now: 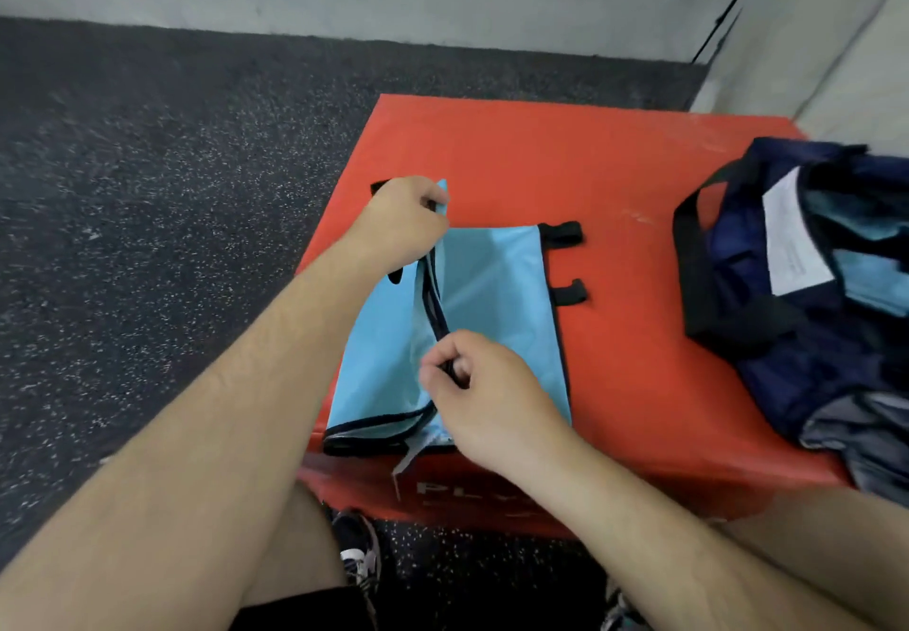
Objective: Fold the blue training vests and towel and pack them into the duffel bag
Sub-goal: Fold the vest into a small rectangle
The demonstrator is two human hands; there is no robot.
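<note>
A light blue vest with black trim lies on the near left part of the red bench, partly folded, its near edge reaching the bench's front lip. The left hand is clenched on the vest's far left corner, where a bit of blue cloth sticks up past the knuckles. The right hand pinches the black-trimmed edge that runs down the middle of the vest, fingers curled round it. That edge is raised off the layer below between the two hands. Two short black tabs stick out from the vest's right side and lie flat on the bench. The navy bag sits on the right end of the bench, well apart from the vest, open at the top, with a black handle looping toward the vest. Inside it show light blue cloth and a white sheet. Grey cloth lies at the bag's near side; what it is cannot be told. The floor is dark and speckled.
</note>
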